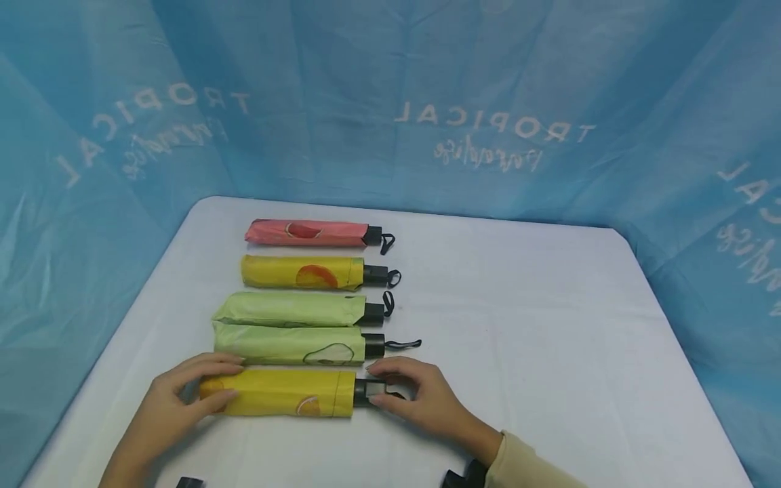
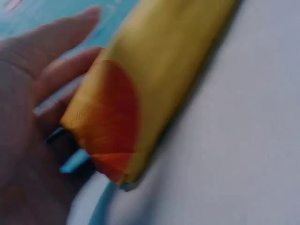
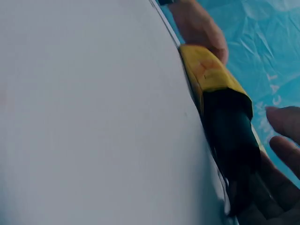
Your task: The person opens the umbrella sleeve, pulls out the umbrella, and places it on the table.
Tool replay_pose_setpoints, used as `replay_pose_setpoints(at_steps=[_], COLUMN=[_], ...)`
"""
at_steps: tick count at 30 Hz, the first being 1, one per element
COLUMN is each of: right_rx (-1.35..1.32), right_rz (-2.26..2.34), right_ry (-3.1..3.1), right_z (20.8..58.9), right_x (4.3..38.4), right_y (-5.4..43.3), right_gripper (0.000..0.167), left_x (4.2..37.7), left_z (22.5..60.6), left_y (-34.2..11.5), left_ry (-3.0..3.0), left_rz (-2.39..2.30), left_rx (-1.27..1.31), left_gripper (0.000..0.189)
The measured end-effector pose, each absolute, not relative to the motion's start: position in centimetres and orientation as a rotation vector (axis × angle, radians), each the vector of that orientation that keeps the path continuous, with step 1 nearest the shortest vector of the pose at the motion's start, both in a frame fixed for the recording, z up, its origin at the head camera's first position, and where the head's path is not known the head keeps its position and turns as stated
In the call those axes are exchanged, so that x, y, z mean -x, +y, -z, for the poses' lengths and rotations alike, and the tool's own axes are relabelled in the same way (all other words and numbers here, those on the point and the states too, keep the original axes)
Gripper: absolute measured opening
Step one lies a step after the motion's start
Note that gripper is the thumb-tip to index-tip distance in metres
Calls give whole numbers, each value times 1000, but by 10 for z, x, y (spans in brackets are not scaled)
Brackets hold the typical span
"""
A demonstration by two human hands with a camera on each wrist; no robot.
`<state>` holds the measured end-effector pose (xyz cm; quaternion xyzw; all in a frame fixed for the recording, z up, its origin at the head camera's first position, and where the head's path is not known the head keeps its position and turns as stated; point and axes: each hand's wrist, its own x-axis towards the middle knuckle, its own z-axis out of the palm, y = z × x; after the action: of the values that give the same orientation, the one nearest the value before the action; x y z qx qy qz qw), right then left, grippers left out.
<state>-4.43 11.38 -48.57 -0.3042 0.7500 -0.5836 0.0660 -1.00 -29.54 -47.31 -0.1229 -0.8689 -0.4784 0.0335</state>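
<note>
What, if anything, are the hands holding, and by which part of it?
Whether anything is held cannot be told: the left hand is at the handleless end of the nearest yellow umbrella, the right hand at its black handle.

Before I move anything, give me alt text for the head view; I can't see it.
A person's left hand is at the left end of the nearest folded yellow umbrella, the right hand at its black handle. Beyond it lie two green umbrellas, a second yellow umbrella and a red umbrella on a white table before a blue curtain.
</note>
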Motion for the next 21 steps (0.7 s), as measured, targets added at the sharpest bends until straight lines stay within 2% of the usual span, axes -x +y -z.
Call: replay_pose_setpoints(at_steps=[4, 7, 13, 21], right_rx=[871, 965, 1148, 1139], right_rz=[1718, 1653, 1509, 1490], right_ry=[2221, 2279, 2497, 2498], right_z=[490, 492, 491, 490], right_x=[38, 37, 44, 44], right_y=[103, 100, 103, 106], right_gripper=[40, 47, 49, 45], left_x=[-1, -1, 14, 16], left_z=[480, 483, 485, 484], left_y=[-309, -311, -306, -304], left_ry=[-2688, -2657, -2672, -2715], left_rz=[1628, 1692, 1679, 1654], left_rx=[508, 602, 555, 474], left_gripper=[48, 51, 48, 46])
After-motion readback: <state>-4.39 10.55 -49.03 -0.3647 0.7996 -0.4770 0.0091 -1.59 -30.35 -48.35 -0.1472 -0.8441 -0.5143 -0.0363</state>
